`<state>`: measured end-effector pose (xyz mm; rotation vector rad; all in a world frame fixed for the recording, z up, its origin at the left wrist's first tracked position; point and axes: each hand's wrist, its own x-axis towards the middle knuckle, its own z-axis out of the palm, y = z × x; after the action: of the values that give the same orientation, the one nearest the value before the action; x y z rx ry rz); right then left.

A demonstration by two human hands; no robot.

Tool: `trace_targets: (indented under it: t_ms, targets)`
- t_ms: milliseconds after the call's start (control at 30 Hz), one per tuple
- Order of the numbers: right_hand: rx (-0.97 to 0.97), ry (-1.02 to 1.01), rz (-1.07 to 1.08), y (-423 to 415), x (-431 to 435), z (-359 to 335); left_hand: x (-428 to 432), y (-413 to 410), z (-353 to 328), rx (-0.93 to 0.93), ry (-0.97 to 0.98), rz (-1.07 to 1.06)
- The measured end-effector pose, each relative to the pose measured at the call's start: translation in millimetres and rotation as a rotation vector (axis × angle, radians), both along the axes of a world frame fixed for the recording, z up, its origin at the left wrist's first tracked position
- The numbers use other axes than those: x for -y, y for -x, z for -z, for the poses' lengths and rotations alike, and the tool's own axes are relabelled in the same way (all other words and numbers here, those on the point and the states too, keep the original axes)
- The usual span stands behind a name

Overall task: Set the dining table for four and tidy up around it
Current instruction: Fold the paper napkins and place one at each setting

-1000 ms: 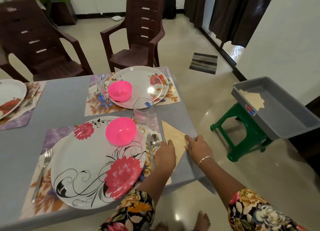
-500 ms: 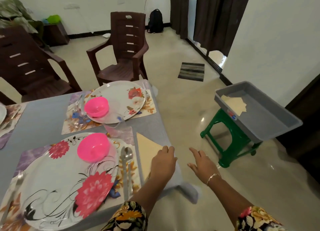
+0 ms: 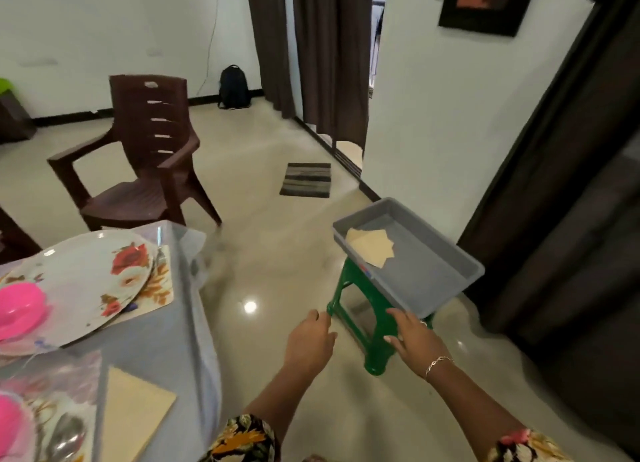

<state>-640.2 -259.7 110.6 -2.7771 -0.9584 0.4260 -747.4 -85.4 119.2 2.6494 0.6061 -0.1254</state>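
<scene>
Napkins lie in the grey tray, just beyond the right hand, whose loosely spread, empty fingers seem barely short of its near rim. The left hand hangs beside it, fingers relaxed, holding nothing. A folded napkin lies on the table, well left of both.

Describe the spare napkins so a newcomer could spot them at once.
Right of the table stands a green stool carrying a grey tray. The beige napkins lie at its left end, fanned in a loose stack, unlike the single folded napkin on the table.
</scene>
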Motion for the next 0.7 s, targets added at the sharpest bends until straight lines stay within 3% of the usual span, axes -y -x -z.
trace_targets:
  t_ms: [333, 700]
  targets:
    - [-0.088, 0.034, 0.106, -140.1, -20.2, 23.1, -40.4, -158.0, 30.4, -0.041, 0.056, 0.082]
    - [-0.365, 0.082, 0.340, -304.1, -109.4, 53.6, -155.4, -332.8, 60.5, -0.299, 0.007, 0.346]
